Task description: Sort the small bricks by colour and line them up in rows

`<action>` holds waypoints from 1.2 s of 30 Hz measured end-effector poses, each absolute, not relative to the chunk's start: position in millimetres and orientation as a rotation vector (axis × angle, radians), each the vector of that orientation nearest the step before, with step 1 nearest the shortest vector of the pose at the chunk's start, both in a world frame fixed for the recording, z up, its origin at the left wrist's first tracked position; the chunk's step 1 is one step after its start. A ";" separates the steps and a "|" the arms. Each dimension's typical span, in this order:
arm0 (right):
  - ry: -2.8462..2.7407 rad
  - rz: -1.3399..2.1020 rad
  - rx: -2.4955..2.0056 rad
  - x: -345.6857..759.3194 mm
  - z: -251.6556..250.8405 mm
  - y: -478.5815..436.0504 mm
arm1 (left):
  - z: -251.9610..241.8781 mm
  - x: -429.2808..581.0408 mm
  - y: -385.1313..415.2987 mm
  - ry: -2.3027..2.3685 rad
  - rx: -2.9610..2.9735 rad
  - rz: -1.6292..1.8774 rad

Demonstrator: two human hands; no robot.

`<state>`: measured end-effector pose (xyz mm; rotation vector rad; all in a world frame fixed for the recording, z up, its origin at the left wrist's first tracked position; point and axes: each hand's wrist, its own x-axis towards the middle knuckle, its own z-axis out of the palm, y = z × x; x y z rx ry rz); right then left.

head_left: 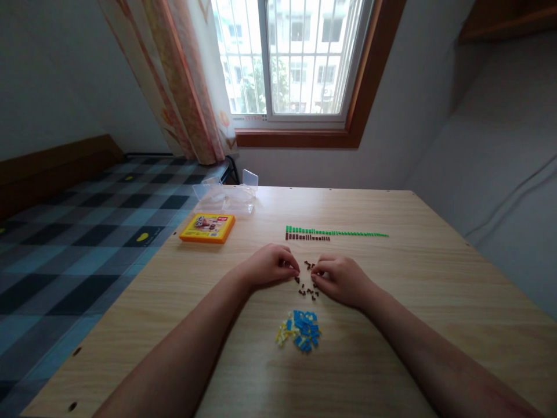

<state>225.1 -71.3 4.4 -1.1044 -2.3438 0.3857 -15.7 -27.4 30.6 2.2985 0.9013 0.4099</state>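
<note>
Small dark-brown plastic bricks [307,281], loose, lie scattered approx. mid-surface, right between the 2 hands. Roughly a dozen; too tiny for an exact count. Each looks like a short dark stub, spread thin w/ gaps, not stacked.

Other counts: 2 tidy rows further back on the light wood-grain surface [435,290]. 1 is a long row of bright green bricks [335,232]; 1 is a shorter row of dark-brown bricks [307,237], just in front of the green row's left end and parallel to it. 1 mixed pile of blue and pale-yellow bricks [300,332] sits nearer the person, close behind the loose brown bricks but apart from them. 1 flat orange-yellow cardboard box [208,227] lies at left, near the surface edge. Clear plastic packaging [228,194] sits beyond the box at the far-left corner; no. of pieces unclear.

Hands: left hand [270,266] is palm-down, fingers curled in, narrow pinch, tips at the left edge of the scatter. Right hand [342,280] is the same, curled narrow, fingertips touching the scatter's right edge. Can't tell if either pinch has a brick in it. Both forearms rest on the surface.

Left of the surface: bed w/ blue-black check cover [87,244].
</note>
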 end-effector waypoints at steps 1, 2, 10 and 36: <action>-2.344 0.393 -1.115 226.4 5.3 -71.8 | 32.7 -16.7 -28.7 0.896 2.275 0.387; -2.347 0.399 -1.124 227.6 6.1 -72.2 | 34.5 -17.4 -30.2 0.894 2.264 0.367; -2.332 0.343 -1.191 235.9 6.7 -68.7 | 34.6 -15.9 -36.4 0.903 2.363 0.287; -2.311 0.400 -1.197 241.5 4.7 -67.7 | 24.6 -14.7 -28.0 1.039 2.172 0.570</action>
